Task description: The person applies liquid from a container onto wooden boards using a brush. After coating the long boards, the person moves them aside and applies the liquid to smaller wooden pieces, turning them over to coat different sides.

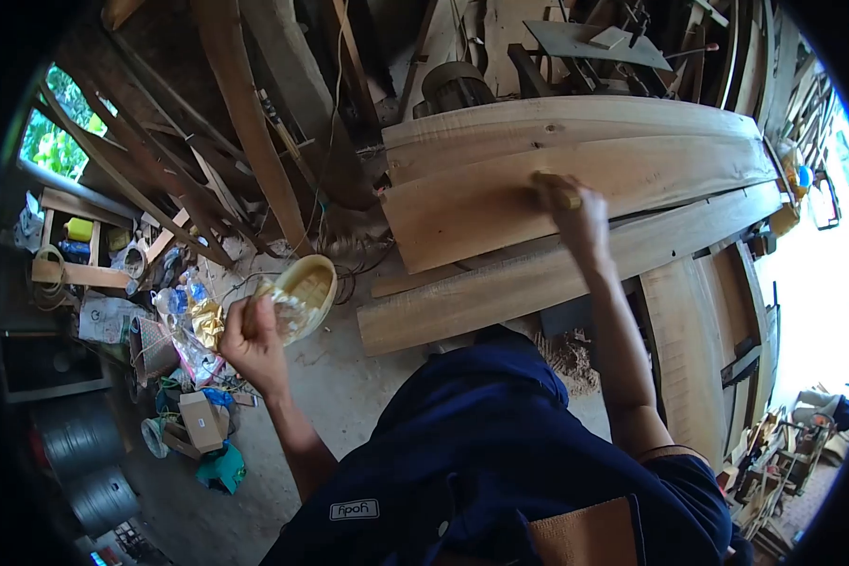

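My left hand (253,344) is closed round the edge of a pale yellow bowl (323,294), tilted so that its inside shows; something whitish and crumpled lies at its near side. Over the wide wooden board (462,209), my right hand (583,219) grips a small light-brown block (564,196). The block is blurred, and whether it touches the board is hard to tell. A darker patch shows on the wood just left of it.
A long narrow plank (443,307) lies nearer my body. Behind the boards stand a motor (456,87) and a metal plate (596,45). Tall timbers (245,113) lean at the upper left. A cardboard box (201,422) and metal drums (77,439) are at the lower left.
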A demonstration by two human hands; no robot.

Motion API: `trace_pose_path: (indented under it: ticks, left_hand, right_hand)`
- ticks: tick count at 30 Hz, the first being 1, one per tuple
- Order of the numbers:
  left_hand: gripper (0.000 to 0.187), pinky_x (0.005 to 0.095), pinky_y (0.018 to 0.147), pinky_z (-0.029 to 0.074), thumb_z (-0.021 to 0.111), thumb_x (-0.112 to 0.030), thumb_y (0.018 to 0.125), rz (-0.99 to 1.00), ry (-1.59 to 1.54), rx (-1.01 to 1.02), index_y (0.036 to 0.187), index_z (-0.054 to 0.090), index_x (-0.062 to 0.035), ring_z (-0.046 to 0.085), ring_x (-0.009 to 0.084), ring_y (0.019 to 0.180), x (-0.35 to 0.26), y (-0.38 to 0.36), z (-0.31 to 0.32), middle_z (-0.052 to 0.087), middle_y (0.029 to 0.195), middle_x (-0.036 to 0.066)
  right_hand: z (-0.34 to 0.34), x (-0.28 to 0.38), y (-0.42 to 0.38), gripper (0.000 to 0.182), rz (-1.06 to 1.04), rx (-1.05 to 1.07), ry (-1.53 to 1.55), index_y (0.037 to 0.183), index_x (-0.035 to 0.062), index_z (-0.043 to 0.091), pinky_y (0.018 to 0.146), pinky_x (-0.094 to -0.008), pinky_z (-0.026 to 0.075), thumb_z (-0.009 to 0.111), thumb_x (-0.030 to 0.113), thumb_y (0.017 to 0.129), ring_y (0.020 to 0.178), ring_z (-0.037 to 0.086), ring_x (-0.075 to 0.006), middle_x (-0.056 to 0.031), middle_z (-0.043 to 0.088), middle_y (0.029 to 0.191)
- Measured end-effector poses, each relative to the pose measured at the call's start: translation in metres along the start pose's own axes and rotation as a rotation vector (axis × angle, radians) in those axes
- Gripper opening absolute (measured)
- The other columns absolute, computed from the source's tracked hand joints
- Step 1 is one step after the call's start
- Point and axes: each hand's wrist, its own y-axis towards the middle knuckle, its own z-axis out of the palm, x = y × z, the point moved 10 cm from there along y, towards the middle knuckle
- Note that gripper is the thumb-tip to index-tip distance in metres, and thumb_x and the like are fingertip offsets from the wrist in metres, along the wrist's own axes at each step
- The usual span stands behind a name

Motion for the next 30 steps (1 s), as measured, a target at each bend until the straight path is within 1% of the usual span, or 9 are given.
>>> trace_pose_path:
  ticks: [4, 8, 10, 14, 16, 19, 22, 26, 30]
  left_hand:
    - [0.019, 0.022, 0.063, 0.043, 0.06, -0.015, 0.091, 0.02, 0.028, -0.054, 0.085, 0.06, 0.0031, 0.049, 0.0061, 0.067, 0.004, 0.001, -0.009, 0.058, 0.071, 0.001]
    - [0.025, 0.0222, 0.059, 0.041, 0.056, -0.018, 0.094, 0.019, 0.004, -0.08, 0.08, 0.06, 0.0023, 0.048, 0.007, 0.064, 0.001, 0.009, -0.007, 0.057, 0.069, 0.001]
    - [0.027, 0.0225, 0.058, 0.041, 0.055, -0.019, 0.095, 0.04, -0.013, -0.096, 0.079, 0.059, 0.0026, 0.047, 0.0071, 0.064, -0.006, 0.013, -0.001, 0.056, 0.069, 0.001]
    - [0.031, 0.0235, 0.057, 0.039, 0.053, -0.021, 0.096, 0.079, -0.019, -0.147, 0.077, 0.057, 0.0032, 0.045, 0.0073, 0.063, -0.018, 0.017, 0.003, 0.052, 0.067, 0.0]
    - [0.031, 0.0235, 0.057, 0.039, 0.053, -0.021, 0.096, 0.074, -0.028, -0.175, 0.076, 0.056, 0.003, 0.044, 0.0074, 0.063, -0.02, 0.017, 0.001, 0.051, 0.067, 0.0]
    - [0.031, 0.0235, 0.057, 0.039, 0.052, -0.021, 0.096, 0.051, -0.025, -0.192, 0.076, 0.056, 0.0028, 0.044, 0.0074, 0.063, -0.02, 0.016, 0.002, 0.051, 0.067, 0.0]
    - [0.031, 0.0244, 0.059, 0.04, 0.052, -0.021, 0.096, 0.005, -0.005, -0.182, 0.077, 0.056, 0.0033, 0.044, 0.0081, 0.064, -0.02, 0.014, 0.001, 0.05, 0.067, 0.001]
    - [0.033, 0.0261, 0.06, 0.041, 0.051, -0.023, 0.097, -0.01, 0.052, -0.204, 0.077, 0.056, 0.0035, 0.044, 0.0096, 0.065, -0.02, 0.012, 0.001, 0.049, 0.069, 0.002]
    - [0.033, 0.0251, 0.06, 0.04, 0.051, -0.023, 0.097, -0.044, 0.041, -0.161, 0.078, 0.055, 0.0028, 0.044, 0.0092, 0.066, -0.019, 0.015, 0.012, 0.048, 0.069, 0.001]
  right_hand:
    - [0.066, 0.094, -0.014, 0.021, -0.094, 0.184, 0.375, 0.102, 0.0113, 0.07, 0.067, -0.0326, 0.053, 0.065, 0.021, 0.083, 0.076, 0.068, -0.0238, -0.0129, 0.068, 0.089]
    - [0.11, 0.116, -0.013, 0.025, 0.131, 0.423, 0.661, 0.1, 0.0043, 0.069, 0.066, -0.0316, 0.053, 0.068, 0.018, 0.08, 0.073, 0.067, -0.0195, -0.013, 0.069, 0.081]
    - [0.112, 0.087, 0.0, 0.023, 0.093, 0.328, 0.742, 0.101, 0.0034, 0.068, 0.063, -0.0307, 0.053, 0.067, 0.016, 0.081, 0.072, 0.066, -0.0159, -0.0102, 0.069, 0.08]
    - [0.096, -0.072, 0.031, 0.019, 0.391, 0.225, 0.875, 0.096, -0.0032, 0.067, 0.061, -0.0325, 0.056, 0.068, 0.011, 0.083, 0.076, 0.067, -0.018, -0.0107, 0.069, 0.087]
    - [0.027, -0.116, 0.049, 0.019, 0.412, 0.096, 0.866, 0.099, -0.0067, 0.064, 0.062, -0.0324, 0.059, 0.064, 0.006, 0.085, 0.076, 0.068, -0.021, -0.0141, 0.068, 0.09]
    - [-0.054, -0.22, 0.071, 0.016, 0.309, -0.132, 0.316, 0.089, 0.0083, 0.072, 0.06, -0.033, 0.052, 0.068, 0.022, 0.082, 0.068, 0.067, -0.0149, -0.0078, 0.069, 0.073]
    - [-0.119, -0.217, 0.08, 0.02, 0.271, -0.216, -0.365, 0.096, 0.0109, 0.071, 0.07, -0.0368, 0.053, 0.062, 0.025, 0.085, 0.079, 0.067, -0.0278, -0.0102, 0.07, 0.086]
    - [-0.077, -0.171, 0.066, 0.022, 0.043, -0.046, -0.425, 0.103, 0.0134, 0.069, 0.077, -0.0357, 0.053, 0.062, 0.019, 0.083, 0.086, 0.067, -0.0275, -0.0108, 0.068, 0.099]
    - [-0.025, -0.039, 0.035, 0.021, 0.013, 0.191, 0.28, 0.1, 0.0113, 0.069, 0.079, -0.0333, 0.053, 0.065, 0.019, 0.081, 0.086, 0.068, -0.025, -0.0108, 0.069, 0.093]
